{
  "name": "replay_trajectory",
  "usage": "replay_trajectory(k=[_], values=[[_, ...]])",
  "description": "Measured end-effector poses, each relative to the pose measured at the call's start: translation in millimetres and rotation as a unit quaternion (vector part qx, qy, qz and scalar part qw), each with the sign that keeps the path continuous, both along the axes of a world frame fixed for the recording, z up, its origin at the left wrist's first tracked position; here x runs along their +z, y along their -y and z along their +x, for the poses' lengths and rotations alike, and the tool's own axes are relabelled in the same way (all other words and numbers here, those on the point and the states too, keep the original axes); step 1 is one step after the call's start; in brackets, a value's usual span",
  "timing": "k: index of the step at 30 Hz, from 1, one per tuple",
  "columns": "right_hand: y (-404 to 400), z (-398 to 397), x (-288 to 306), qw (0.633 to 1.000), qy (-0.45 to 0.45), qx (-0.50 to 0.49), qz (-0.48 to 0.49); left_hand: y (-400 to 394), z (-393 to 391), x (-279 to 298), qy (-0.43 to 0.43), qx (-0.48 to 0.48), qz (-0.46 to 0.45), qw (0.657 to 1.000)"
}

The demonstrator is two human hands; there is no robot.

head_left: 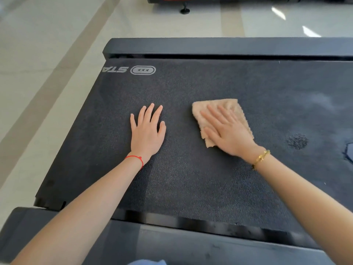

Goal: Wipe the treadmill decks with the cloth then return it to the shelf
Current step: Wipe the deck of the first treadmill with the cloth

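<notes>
On the dark treadmill deck (191, 178), the right hand (227, 134) presses flat, fingers straight, on the tan cloth (227, 108) lying mid-deck toward the far edge, while the left hand (148, 131) rests flat and released on the bare belt beside it, nearer the left edge.
</notes>
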State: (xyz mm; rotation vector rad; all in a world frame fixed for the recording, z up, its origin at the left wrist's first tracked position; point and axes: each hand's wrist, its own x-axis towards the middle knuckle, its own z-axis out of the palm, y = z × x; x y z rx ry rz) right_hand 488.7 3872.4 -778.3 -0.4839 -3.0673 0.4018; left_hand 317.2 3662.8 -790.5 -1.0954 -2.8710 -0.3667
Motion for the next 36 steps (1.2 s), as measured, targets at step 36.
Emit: replay_trajectory(k=[36], values=[[122.6,105.8,5.0,0.997,0.01,0.072,-0.012,2.6,3.7,-1.2,-0.003,-0.011,0.0,1.0]])
